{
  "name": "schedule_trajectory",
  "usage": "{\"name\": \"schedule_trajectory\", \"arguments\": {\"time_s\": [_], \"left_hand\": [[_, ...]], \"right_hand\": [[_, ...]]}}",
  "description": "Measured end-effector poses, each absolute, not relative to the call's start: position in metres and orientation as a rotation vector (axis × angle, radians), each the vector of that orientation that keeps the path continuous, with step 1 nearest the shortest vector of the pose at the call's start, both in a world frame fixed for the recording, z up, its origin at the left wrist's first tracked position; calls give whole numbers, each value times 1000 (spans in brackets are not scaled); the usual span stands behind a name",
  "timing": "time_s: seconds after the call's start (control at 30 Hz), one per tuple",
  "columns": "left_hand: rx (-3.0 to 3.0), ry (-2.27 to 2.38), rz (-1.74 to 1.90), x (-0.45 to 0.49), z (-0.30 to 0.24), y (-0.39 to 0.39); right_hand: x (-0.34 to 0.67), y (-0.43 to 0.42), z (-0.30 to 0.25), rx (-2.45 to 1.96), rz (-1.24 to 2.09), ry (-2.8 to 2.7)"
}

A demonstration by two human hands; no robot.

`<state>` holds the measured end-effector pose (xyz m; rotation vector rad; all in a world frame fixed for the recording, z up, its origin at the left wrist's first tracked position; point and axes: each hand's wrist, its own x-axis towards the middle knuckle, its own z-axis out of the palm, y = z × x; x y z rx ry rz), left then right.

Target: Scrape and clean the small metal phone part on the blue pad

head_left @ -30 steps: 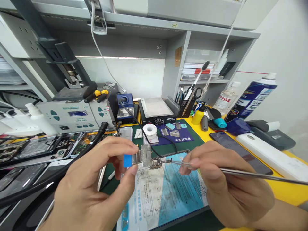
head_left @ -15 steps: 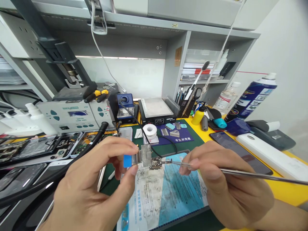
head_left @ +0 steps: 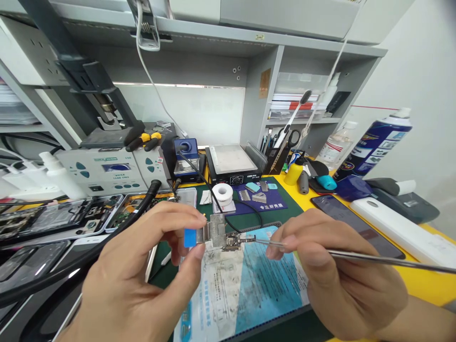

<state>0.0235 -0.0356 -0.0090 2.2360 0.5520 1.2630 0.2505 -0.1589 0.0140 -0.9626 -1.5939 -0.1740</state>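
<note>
Between the thumb and fingers of my left hand [head_left: 153, 270] is pinched a small circuit board [head_left: 232, 241] with a grey metal plate [head_left: 216, 230] and a blue tab [head_left: 190, 237] at its left end. It is raised in front of me, above a stained blue-and-white printed mat [head_left: 263, 285]. My right hand [head_left: 342, 266] is closed on a slim silver metal tool [head_left: 370, 259], held like a pen. The tool's fine tip points left and meets the right end of the board; whether it grips or only touches there, I cannot tell.
Behind the hands are a white tape roll [head_left: 223, 194], a hot plate [head_left: 233, 164] and a soldering station [head_left: 114, 168]. A black hose [head_left: 117, 242] crosses the left side over phone parts. A phone [head_left: 356, 228] and a yellow bottle [head_left: 294, 172] lie to the right.
The view has shifted very slightly. Both hands, the circuit board and the metal tool keep the same positions relative to each other.
</note>
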Motion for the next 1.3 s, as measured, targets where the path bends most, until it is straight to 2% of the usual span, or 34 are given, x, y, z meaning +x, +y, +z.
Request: {"name": "schedule_trajectory", "arguments": {"time_s": [1.3], "left_hand": [[2206,588,1307,22,-17,-35]], "right_hand": [[249,-157,10,-881,-175,-1510]]}}
